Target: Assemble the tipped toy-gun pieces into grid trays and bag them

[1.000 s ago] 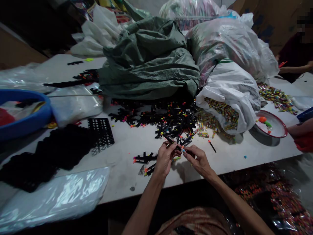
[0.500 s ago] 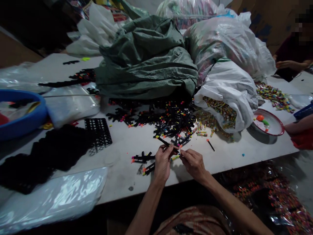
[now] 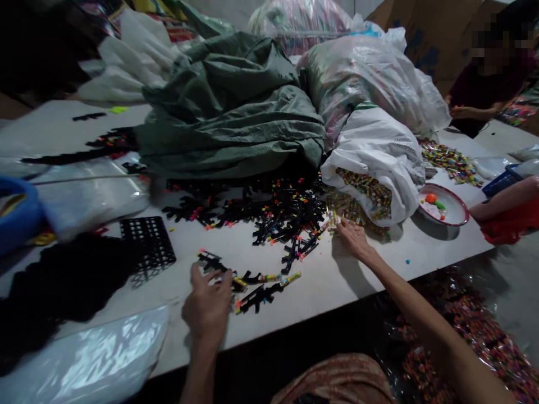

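My left hand (image 3: pixel 207 306) is over the near part of the table, thumb and fingers spread around a black toy gun (image 3: pixel 213 262) with an orange and yellow end. It seems loose under the fingers. Just right of it lie other toy guns (image 3: pixel 257 297) with yellow, candy-filled tubes at their ends. My right hand (image 3: pixel 354 240) reaches to the edge of a pile of small candy tubes (image 3: pixel 351 209), thumb and fingers pinched on one tube, largely hidden by the fingertips. A heap of black toy guns (image 3: pixel 286 210) lies left of that hand.
A white sack (image 3: pixel 379 140) spills tubes onto the table. Behind stand a dark green sack (image 3: pixel 236 106) and clear bulging bags (image 3: pixel 370 78). A red-rimmed bowl (image 3: pixel 461 221) is at right, a blue basin (image 3: pixel 19 219) at left. Another person (image 3: pixel 484 101) sits at far right.
My hands have moved apart. The left went left and down with the toy gun that both hands held; the right went up and right to the tubes. The view has shifted right.
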`<state>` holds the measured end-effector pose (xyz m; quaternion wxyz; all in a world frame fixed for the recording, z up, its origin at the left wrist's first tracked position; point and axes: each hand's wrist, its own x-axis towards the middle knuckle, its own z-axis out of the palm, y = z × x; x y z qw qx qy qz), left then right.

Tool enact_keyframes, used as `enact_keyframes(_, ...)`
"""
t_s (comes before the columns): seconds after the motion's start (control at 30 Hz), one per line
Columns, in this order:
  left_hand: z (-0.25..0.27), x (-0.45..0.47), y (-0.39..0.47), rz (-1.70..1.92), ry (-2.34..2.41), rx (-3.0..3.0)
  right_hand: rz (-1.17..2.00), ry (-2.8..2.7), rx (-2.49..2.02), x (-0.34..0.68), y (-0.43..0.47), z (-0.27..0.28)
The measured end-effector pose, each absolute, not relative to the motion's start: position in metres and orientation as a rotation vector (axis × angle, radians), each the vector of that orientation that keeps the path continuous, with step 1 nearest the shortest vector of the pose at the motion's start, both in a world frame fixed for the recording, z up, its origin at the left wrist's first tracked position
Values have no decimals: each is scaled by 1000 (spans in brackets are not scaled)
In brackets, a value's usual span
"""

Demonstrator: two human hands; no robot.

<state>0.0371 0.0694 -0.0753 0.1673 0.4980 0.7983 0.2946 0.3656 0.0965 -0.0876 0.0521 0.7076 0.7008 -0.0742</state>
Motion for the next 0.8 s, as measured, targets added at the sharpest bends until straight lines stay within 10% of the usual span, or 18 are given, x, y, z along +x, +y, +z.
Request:
enact_keyframes(0.3, -86, 152, 111, -15, 1764, 2237, -284, 2294, 2103, 375, 119, -92)
enact_keyframes(0.57, -96, 137, 112, 294, 1828, 2012, -2719, 1827, 2392, 346, 69, -97)
enact_keyframes(0.8, -96, 137, 103, 900, 1681, 1523, -2631, 1761, 2480, 291, 48, -105)
